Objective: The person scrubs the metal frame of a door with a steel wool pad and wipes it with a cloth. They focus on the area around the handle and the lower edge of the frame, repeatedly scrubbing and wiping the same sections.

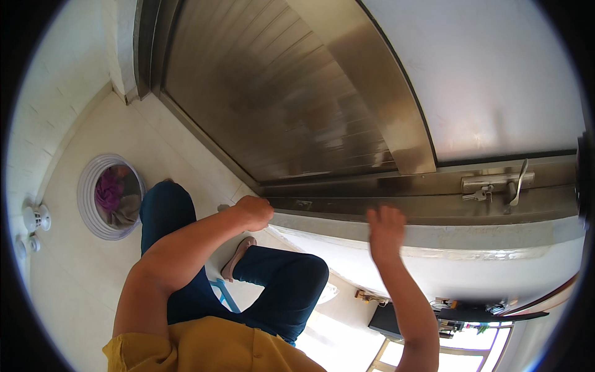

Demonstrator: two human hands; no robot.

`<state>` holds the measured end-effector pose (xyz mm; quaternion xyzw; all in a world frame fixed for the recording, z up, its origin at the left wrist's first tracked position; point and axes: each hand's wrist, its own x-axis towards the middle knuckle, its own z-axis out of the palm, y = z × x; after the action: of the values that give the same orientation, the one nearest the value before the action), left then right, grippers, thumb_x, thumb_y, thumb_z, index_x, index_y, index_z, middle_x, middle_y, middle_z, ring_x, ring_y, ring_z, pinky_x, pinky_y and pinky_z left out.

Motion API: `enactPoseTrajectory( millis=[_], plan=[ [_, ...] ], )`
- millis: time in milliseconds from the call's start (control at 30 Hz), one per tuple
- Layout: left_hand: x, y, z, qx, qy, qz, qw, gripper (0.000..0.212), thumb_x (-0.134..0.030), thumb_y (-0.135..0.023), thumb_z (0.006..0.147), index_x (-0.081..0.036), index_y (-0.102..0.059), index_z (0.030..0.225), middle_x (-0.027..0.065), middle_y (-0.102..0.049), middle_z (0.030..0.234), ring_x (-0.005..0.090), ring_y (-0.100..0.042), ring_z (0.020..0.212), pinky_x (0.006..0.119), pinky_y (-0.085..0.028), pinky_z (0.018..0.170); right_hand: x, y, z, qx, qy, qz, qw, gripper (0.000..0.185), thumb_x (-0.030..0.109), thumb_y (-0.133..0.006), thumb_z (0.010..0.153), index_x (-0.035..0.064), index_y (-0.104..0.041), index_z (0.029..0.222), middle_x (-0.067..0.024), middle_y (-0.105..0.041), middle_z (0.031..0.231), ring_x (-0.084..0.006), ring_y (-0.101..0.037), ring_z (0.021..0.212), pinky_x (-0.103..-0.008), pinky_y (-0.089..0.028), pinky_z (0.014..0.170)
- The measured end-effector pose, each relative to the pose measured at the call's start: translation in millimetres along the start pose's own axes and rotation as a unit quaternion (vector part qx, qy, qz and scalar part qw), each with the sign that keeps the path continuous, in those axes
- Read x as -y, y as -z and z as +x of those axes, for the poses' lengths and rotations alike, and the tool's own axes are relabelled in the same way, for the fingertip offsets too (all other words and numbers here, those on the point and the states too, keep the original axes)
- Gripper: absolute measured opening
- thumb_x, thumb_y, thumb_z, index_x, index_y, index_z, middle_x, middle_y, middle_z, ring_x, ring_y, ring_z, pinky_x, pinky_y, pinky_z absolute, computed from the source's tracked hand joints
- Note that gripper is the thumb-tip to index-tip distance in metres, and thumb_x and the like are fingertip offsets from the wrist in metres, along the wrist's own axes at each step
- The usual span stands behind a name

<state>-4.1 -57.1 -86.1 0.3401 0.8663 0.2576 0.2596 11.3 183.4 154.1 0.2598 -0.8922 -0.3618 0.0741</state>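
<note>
My left hand point(254, 213) is curled into a fist close to the bottom corner of a brown metal door point(279, 102). Its palm side is hidden, so whether it holds anything does not show. Further right, my right hand point(387, 228) is raised with its fingers apart over the metal door frame point(334, 205); nothing shows in it. I cannot tell whether its fingertips touch the frame. Beyond that hand, the door carries a lever handle point(519, 183) and a lock with a bunch of keys point(479, 194) hanging from it. A frosted panel point(497, 83) fills the door's upper part.
A pale ribbed basket point(88, 204) with purple and grey cloth point(110, 189) stands on the tiled floor beside my knee. Light blue stool-like legs point(227, 297) show beneath me. A white wall adjoins the frame; a dark box point(386, 321) and cables lie beyond my right arm.
</note>
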Motion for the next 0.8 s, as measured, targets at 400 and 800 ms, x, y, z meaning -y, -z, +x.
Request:
enactPoseTrajectory(
  millis=[400, 800],
  plan=[
    [3, -4, 1, -0.013, 0.011, 0.000, 1.000, 0.026, -0.026, -0.062, 0.087, -0.005, -0.073, 0.096, 0.0153, -0.065, 0.109, 0.0326, -0.066, 0.100, 0.045, -0.055, 0.081, 20, -24, 8, -0.059, 0.015, 0.017, 0.998, 0.023, 0.008, -0.063, 0.079, 0.0109, -0.065, 0.101, -0.0106, -0.062, 0.103, -0.0272, -0.058, 0.100, -0.0430, -0.044, 0.093],
    [-27, 47, -3, -0.068, -0.020, -0.340, 0.938, 0.064, -0.041, -0.066, 0.092, -0.012, -0.042, 0.144, 0.0163, -0.065, 0.110, 0.0294, -0.064, 0.101, 0.038, -0.052, 0.085, 107, -45, 32, 0.014, -0.294, 0.748, 0.594, 0.024, 0.012, -0.061, 0.096, 0.0097, -0.064, 0.119, -0.0045, -0.064, 0.109, -0.0131, -0.056, 0.101, -0.0282, -0.043, 0.091]
  ],
)
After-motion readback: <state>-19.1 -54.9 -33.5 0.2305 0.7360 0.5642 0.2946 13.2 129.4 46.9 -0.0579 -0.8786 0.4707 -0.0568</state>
